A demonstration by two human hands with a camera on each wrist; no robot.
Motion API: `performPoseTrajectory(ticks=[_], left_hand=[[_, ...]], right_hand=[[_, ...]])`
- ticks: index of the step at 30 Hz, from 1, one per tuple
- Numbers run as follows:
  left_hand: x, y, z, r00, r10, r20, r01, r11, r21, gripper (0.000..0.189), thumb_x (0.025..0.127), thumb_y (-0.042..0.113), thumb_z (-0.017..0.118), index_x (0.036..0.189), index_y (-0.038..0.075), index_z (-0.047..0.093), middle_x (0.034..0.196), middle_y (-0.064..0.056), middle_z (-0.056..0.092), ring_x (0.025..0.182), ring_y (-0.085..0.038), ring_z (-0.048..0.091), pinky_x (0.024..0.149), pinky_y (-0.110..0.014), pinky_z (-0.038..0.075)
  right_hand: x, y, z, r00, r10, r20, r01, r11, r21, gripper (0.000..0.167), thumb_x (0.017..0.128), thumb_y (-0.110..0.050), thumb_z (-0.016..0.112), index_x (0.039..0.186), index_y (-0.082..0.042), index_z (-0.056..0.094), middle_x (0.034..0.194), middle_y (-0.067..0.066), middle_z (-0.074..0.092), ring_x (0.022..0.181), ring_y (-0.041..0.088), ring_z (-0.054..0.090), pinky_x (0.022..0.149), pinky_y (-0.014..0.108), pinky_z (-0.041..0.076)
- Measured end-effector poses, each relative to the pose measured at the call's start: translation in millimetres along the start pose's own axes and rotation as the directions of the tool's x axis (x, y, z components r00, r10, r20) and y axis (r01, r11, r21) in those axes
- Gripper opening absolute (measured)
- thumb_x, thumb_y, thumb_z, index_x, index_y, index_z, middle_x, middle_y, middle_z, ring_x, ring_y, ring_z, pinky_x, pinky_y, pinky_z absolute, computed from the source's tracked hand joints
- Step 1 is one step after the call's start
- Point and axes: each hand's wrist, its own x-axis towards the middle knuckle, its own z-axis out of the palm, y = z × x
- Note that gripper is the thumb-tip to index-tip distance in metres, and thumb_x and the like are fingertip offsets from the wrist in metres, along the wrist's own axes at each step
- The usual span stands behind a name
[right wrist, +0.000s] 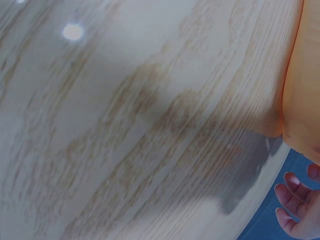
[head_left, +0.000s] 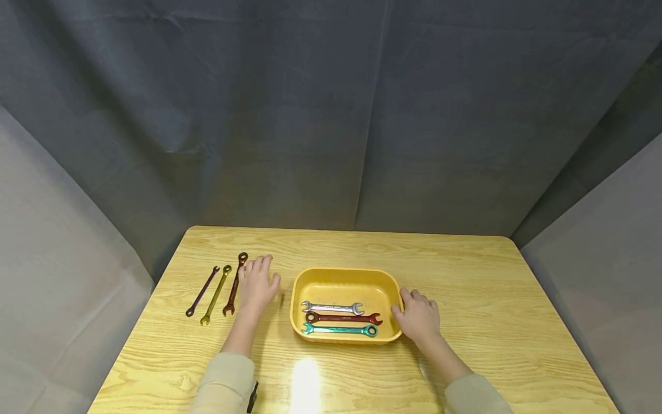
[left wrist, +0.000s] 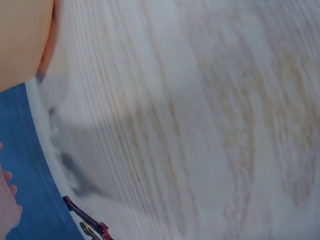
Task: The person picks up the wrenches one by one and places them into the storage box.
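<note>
My left hand point(head_left: 257, 286) hovers beside a dark red combination wrench point(head_left: 235, 286), fingers extended and holding nothing. The left wrist view catches part of this hand point(left wrist: 7, 207) at its left edge, apart from the dark red wrench point(left wrist: 90, 216). At the right end of a yellow plastic basin point(head_left: 347, 276) is my right hand point(head_left: 421, 317), its thumb by the rim. The right wrist view shows its fingers point(right wrist: 290, 200) loosely bent near the basin point(right wrist: 305, 75), gripping nothing; whether the thumb touches is unclear. Inside the basin lie a silver open-end wrench point(head_left: 333, 309), a red wrench point(head_left: 343, 318) and a teal wrench point(head_left: 338, 330).
Left of the dark red wrench lie an olive-gold wrench point(head_left: 216, 295) and a thin purple wrench point(head_left: 203, 291), slanted roughly alike. The wooden table point(head_left: 491, 299) has a rounded far edge, with a dark grey curtain point(head_left: 289, 115) behind it. Pale grey panels flank both sides.
</note>
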Motion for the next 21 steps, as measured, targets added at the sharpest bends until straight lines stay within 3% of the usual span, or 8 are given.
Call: performPoseTrajectory(ticks=[8,21], left_hand=[[-0.5,-14.2,-4.9,0.991,-0.125,0.052,0.128,0.990,-0.063,0.049,0.088,0.025,0.053,0.133,0.009,0.040,0.129,-0.013,0.045,0.121,-0.033,0.034,0.102,-0.053,0.020],[-6.5,-35.2,-4.3,0.975,-0.210,0.076,0.215,0.974,-0.070,0.056,0.088,0.024,0.055,0.138,0.007,0.034,0.132,-0.019,0.040,0.120,-0.037,0.033,0.099,-0.054,0.024]], right_hand=[[-0.1,0,0,1.000,0.002,-0.012,-0.002,1.000,0.001,0.042,0.086,-0.034,0.051,0.119,-0.007,0.053,0.103,0.015,0.057,0.093,0.034,0.055,0.079,0.052,0.039],[-0.5,0,-1,1.000,0.003,-0.015,-0.003,1.000,0.000,0.038,0.086,-0.033,0.051,0.115,-0.007,0.053,0.098,0.014,0.057,0.089,0.033,0.055,0.076,0.050,0.039]])
